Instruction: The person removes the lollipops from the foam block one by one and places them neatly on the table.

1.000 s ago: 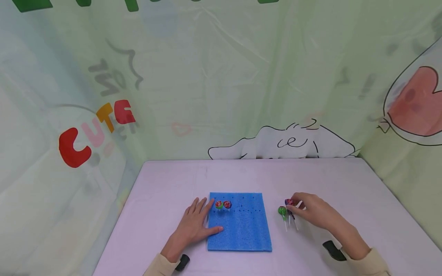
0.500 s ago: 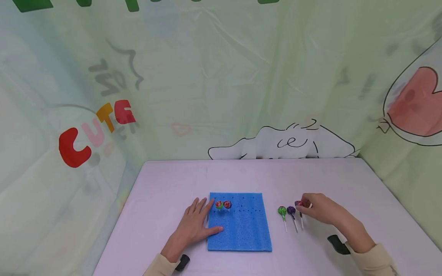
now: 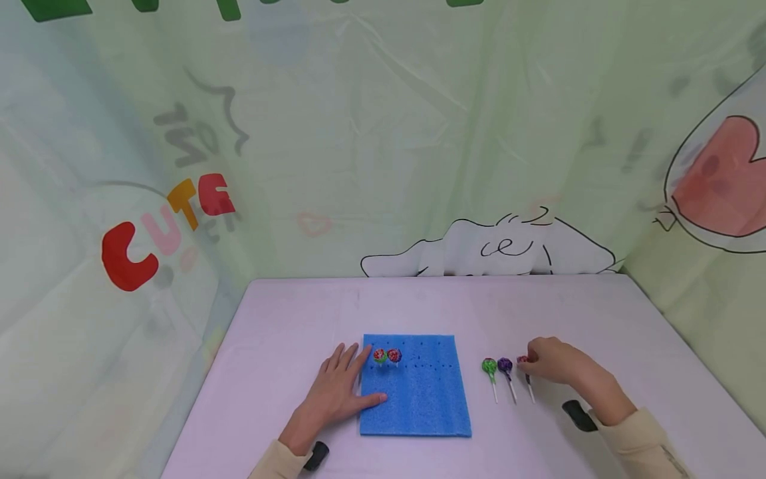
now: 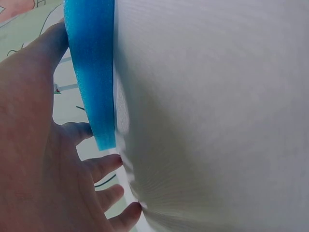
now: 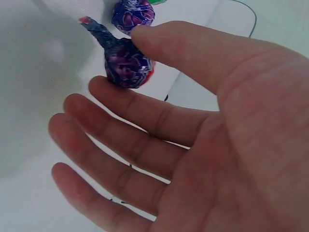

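Observation:
My left hand [image 3: 336,392] lies spread over the left edge of a blue foam board [image 3: 419,406], thumb and index finger on it; in the left wrist view its fingertips touch the white tabletop beside the foam [image 4: 94,63]. Two lollipops, one red and green [image 3: 380,355] and one red and purple [image 3: 394,356], stand in the board near its upper left. Right of the board, my right hand [image 3: 555,362] pinches the head of a red and purple lollipop [image 5: 126,65] between thumb and index finger. Left of it lie a purple lollipop [image 3: 505,365] and a green one [image 3: 489,366].
Rows of small holes run across the upper part of the board. The white table [image 3: 299,313] ends at a printed curtain [image 3: 383,133] behind and at both sides. Dark wrist straps [image 3: 579,416] show near both sleeves.
My right hand has moved right with the red and purple lollipop, away from the purple one, which is uncovered now. Lately the lollipop has come slightly lower. The left hand stays put.

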A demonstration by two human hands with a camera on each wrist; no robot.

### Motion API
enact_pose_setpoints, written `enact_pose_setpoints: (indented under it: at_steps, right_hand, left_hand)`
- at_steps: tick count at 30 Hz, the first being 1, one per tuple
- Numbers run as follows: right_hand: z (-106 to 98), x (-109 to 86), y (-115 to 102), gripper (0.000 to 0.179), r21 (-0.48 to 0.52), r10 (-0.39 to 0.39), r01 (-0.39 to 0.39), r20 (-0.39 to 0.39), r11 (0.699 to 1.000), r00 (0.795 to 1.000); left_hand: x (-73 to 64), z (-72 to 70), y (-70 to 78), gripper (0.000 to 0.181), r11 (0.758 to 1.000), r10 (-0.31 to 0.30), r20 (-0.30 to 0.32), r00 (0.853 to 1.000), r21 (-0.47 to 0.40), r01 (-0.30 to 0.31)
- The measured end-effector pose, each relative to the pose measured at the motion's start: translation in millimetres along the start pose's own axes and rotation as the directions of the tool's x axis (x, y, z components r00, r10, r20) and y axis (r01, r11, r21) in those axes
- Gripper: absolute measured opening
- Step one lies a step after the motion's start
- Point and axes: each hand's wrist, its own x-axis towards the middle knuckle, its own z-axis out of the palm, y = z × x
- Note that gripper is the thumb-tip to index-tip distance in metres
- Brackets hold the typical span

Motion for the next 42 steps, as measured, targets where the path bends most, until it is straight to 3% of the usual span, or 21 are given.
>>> enact_pose_setpoints:
  at_steps: [8,23,42]
  right_hand:
    - [6,7.0,2,0.024,-0.054,0.048,-0.047,0.03,0.997,0.998]
    - [11,6.9,1,0.024,-0.066,0.071,-0.07,0.011,0.995,0.997]
    - [9,1.5,-1,0.024,-0.049,0.056,-0.056,0.0,0.997,0.998]
  left_hand:
    - [0.2,-1.5,0.6,0.101,1.0,-0.009,0.014,1.0,-0.015,0.009]
    - [0.4,-1.0,0.2,0.101,1.0,-0.001,0.007,1.0,-0.005,0.001]
    - [-0.5,-2.5,0.9,0.1,1.0,0.002,-0.005,1.0,-0.009,-0.002]
